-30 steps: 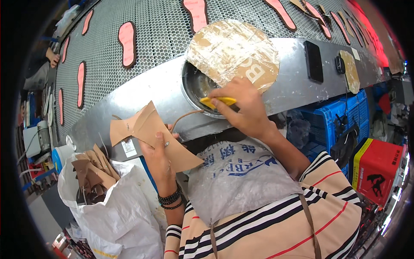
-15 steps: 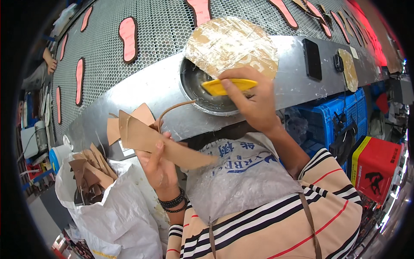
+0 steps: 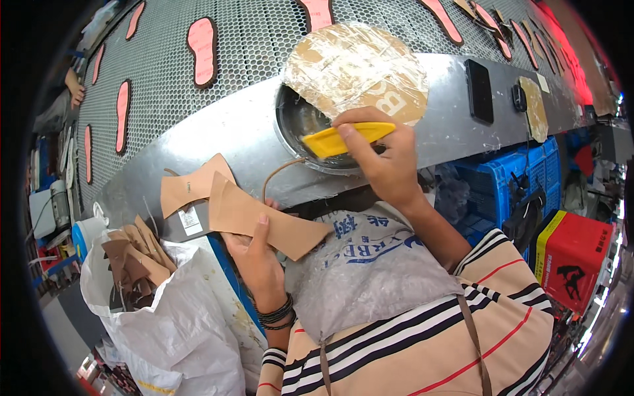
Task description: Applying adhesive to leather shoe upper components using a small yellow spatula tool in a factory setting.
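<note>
The left hand [image 3: 256,264] pinches a curved tan sheet piece [image 3: 287,232] between thumb and fingers, and the piece has levelled, leaving its upper face exposed. The right hand [image 3: 392,168], fingers closed around a flat yellow plastic-looking scraper [image 3: 347,137], now shows its broad side above the round metal bowl [image 3: 289,125], apart from the piece.

Tan piece [image 3: 282,226] swung more crosswise; yellow scraper [image 3: 327,141] turned broadside.

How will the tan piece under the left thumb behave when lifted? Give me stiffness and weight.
The tan piece is probably light, looking like a thin sheet. It seems fairly stiff: its ends reach past the left hand with little visible sag. Being thin, it might bend if pressed.
</note>
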Demonstrator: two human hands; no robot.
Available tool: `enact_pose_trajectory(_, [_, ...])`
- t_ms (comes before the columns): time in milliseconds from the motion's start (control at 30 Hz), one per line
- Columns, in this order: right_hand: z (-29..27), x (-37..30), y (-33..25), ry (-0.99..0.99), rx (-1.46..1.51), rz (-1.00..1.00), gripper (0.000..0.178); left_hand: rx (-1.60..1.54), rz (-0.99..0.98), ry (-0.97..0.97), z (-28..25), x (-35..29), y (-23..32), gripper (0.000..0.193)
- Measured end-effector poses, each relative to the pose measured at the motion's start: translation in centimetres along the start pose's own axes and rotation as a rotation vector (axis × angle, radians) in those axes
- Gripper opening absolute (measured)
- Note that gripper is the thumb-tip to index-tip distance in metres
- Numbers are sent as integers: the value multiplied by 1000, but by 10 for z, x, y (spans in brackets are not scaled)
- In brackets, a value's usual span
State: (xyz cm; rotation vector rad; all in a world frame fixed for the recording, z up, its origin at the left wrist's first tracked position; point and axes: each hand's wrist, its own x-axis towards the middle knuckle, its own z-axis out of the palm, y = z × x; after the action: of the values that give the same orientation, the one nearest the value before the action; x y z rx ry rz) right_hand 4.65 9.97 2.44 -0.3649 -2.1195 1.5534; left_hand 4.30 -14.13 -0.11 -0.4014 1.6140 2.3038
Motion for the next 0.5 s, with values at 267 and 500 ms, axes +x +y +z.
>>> enact_pose_trajectory(267, [-9, 1, 11, -227, -296, -263, 14, -231, -488, -252, -89, -71, -21, 41])
enact_pose_trajectory(500, [-10, 0, 8, -215, -271, -201, 15, 59, -114, -236, -81, -37, 3, 54])
